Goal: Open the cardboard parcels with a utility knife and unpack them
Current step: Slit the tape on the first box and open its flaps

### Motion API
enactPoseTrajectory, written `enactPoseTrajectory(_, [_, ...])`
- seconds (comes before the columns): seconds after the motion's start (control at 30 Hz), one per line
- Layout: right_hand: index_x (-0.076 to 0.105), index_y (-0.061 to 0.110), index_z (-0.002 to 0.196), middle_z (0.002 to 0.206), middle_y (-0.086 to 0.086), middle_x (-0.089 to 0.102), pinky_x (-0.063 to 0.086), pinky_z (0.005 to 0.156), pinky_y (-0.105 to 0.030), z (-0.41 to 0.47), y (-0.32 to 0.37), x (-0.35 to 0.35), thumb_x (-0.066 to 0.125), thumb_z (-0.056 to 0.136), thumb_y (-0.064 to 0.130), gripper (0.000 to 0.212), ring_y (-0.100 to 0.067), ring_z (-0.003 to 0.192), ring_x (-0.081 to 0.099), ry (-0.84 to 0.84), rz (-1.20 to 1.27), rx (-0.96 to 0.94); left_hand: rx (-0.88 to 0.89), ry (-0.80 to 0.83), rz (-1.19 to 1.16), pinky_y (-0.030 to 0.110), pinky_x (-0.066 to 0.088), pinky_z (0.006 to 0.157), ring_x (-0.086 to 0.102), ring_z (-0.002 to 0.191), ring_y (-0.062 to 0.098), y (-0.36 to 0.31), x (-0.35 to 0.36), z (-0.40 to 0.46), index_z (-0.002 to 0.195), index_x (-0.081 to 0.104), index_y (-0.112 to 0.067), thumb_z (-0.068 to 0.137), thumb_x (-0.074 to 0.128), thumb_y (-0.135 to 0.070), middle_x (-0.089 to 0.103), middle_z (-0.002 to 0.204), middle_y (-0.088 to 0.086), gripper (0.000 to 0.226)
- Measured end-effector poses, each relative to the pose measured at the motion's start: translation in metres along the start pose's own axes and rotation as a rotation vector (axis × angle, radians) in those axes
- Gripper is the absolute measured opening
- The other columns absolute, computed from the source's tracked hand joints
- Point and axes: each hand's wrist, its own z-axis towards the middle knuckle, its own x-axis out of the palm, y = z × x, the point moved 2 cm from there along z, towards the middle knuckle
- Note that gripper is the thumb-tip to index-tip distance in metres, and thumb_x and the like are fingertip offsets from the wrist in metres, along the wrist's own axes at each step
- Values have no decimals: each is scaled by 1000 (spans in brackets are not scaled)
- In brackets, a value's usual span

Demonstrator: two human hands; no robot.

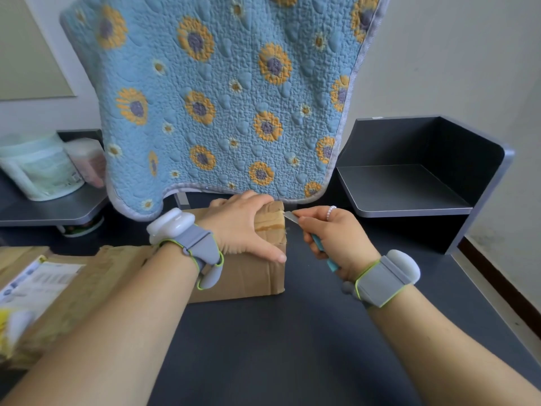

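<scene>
A box [248,273] stands on the dark bench [292,347], near its middle and toward the far edge. Brown tape [269,221] runs over the box's top right edge. The cardboard is creased on the near face.

The left hand [243,227] lies on top of the box, fingers spread and fairly straight, pressing down; the thumb reaches down the near right corner. It curls round nothing.

The right hand [333,235] is just right of the box, fingers curled tight round a knife [319,247] with a teal handle. The blade [289,215] is out and its tip meets the taped top right edge of the box. A beaded ring [330,213] sits on one finger of this hand.

Both wrists carry grey bands with white pods: left band [190,244], right band [386,276].

At the left edge of the bench lies a second, flatter parcel [73,288], touching the box's left side. It bears a white label [38,279]. A blurred yellow and white item [11,326] is at the near left; what it is cannot be told.

A blue quilt [222,92] with orange flowers hangs behind the box, its lower hem just above the left hand's fingers.

A dark open shelf [409,177] stands at the far right corner. At the far left, a lower shelf [58,206] holds a pale wrapped pack [38,168] and a pinkish pack [90,162] beside it.
</scene>
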Motion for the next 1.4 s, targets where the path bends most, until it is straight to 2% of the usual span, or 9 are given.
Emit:
enactPoseTrajectory(0.13, [66,19,83,50,1,49,31,34,-15,-2,-1,4,51,91,8,20,-5,33,38,-48,-56,-24,-1,2,-3,40,23,108,31,131,14,-1,0,1,139,23,-33,41,59,-75,33,137,-12,113])
enactPoseTrajectory(0.4, [66,17,80,40,7,50,30,33,-14,-6,1,1,53,89,6,20,-6,32,38,-29,-16,13,0,-4,17,42,24,106,31,130,16,-2,0,1,139,24,-32,41,58,-76,33,136,-11,113])
enactPoseTrajectory(0.53, [67,17,84,46,3,50,32,34,-15,-7,0,7,51,91,7,19,-6,35,39,-53,12,27,1,-6,15,41,24,105,32,129,15,-1,0,1,139,24,-32,41,57,-76,34,133,-11,112])
enactPoseTrajectory(0.7, [67,15,84,40,7,50,31,33,-14,-15,-3,7,52,89,5,19,-4,32,39,11,29,35,-4,-19,3,41,25,106,33,128,15,0,1,2,139,25,-33,41,57,-76,35,132,-11,112])
enactPoseTrajectory(1.03, [66,11,85,40,6,50,30,33,-15,-16,-2,10,52,89,4,17,-5,32,38,8,42,42,8,-18,10,40,25,106,32,128,15,0,1,2,138,25,-33,41,58,-76,35,132,-11,111])
enactPoseTrajectory(1.23, [66,11,80,39,4,49,27,33,-13,-26,0,5,54,88,2,17,-8,30,35,103,6,30,8,-34,8,38,25,103,34,127,15,1,2,3,137,26,-34,41,57,-76,36,130,-11,110])
enactPoseTrajectory(1.4, [66,13,79,41,4,51,28,33,-14,-20,3,5,55,89,4,17,-7,31,36,58,6,34,5,-31,21,36,23,101,32,128,15,0,1,3,139,24,-33,40,56,-78,34,133,-11,113])
